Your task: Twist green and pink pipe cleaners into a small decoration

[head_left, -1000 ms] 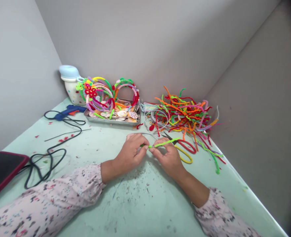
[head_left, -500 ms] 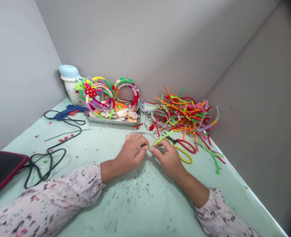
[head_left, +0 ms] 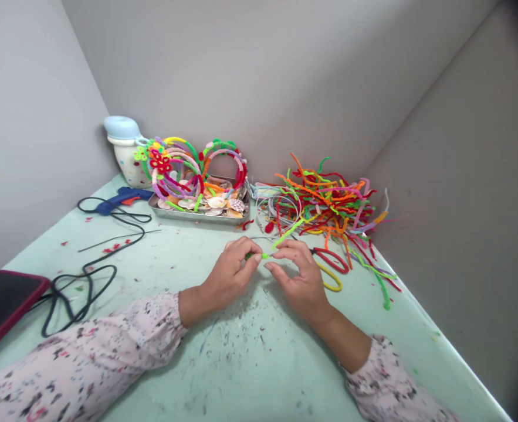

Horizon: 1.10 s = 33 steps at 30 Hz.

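Observation:
My left hand (head_left: 234, 266) is closed in a pinch on a bright green pipe cleaner (head_left: 287, 233), which is wound around a thin grey band. Its loose end slants up and away to the right, past the fingertips of my right hand (head_left: 300, 278). That hand is open, thumb and forefinger apart, its upper fingertips close to the wound part; whether they touch it I cannot tell. A thin grey arc (head_left: 263, 238) shows behind the hands. Scissors with red and yellow handles (head_left: 331, 261) lie just beyond my right hand, blades partly hidden.
A metal tray (head_left: 197, 217) holds shells and pipe-cleaner-covered headbands (head_left: 223, 152). Right of it lie grey hoops (head_left: 280, 205) and a heap of coloured pipe cleaners (head_left: 329, 199). At left are a blue glue gun (head_left: 124, 198), black cord (head_left: 89, 272), phone (head_left: 10, 305) and white cup (head_left: 129, 158).
My right thumb and forefinger have parted from their pinch at the green pipe cleaner. Its loose end has swung slightly away from me. My left hand has barely moved.

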Tool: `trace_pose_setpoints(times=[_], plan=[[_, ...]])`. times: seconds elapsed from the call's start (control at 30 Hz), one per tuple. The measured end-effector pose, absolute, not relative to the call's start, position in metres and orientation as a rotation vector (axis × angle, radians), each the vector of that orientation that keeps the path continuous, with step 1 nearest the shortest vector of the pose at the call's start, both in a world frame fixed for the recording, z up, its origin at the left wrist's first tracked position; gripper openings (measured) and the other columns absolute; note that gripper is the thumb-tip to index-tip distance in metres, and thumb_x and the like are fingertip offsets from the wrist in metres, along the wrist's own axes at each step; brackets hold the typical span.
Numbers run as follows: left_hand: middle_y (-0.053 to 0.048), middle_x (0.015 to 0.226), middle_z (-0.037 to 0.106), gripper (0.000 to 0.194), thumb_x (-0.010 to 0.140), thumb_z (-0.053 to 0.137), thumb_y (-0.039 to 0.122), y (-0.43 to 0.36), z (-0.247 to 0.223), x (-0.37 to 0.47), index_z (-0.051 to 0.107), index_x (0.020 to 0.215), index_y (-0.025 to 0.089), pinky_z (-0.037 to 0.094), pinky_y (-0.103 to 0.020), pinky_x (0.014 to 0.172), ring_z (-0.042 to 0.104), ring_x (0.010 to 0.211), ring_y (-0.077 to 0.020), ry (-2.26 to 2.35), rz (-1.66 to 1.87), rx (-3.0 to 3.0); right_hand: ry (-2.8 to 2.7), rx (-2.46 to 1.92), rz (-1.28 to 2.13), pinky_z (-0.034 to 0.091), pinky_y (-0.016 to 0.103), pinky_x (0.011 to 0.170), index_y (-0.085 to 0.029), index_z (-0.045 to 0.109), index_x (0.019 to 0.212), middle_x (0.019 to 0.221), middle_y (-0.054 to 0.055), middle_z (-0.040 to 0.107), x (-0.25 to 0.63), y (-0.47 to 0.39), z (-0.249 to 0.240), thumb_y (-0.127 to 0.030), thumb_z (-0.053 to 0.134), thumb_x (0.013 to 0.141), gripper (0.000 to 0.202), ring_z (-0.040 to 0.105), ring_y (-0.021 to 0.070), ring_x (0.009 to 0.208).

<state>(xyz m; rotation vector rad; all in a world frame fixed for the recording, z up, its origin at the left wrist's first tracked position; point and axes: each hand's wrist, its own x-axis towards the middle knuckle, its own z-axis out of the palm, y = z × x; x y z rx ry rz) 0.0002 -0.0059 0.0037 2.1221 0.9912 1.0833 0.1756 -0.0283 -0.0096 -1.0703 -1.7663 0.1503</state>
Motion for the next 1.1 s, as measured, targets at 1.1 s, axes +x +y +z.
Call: trace_pose_setpoints(times=[1.1], plan=[[-0.001, 0.084, 0.055, 0.014, 0.092, 0.044, 0.022, -0.0044, 0.0027, -0.0001, 0.054, 0.084, 0.017, 0.038, -0.029, 0.079, 0.052, 0.084, -0.0154, 0.924, 1.114, 2.066, -1.814, -1.047, 0.13, 0.048, 0.04, 0.095, -0.028, 0.065, 0.107, 0.112, 0.005, 0.061, 0.1768, -0.027, -0.0111, -0.021, 0.064, 0.082, 0.026, 0.058, 0.0201, 0.106]])
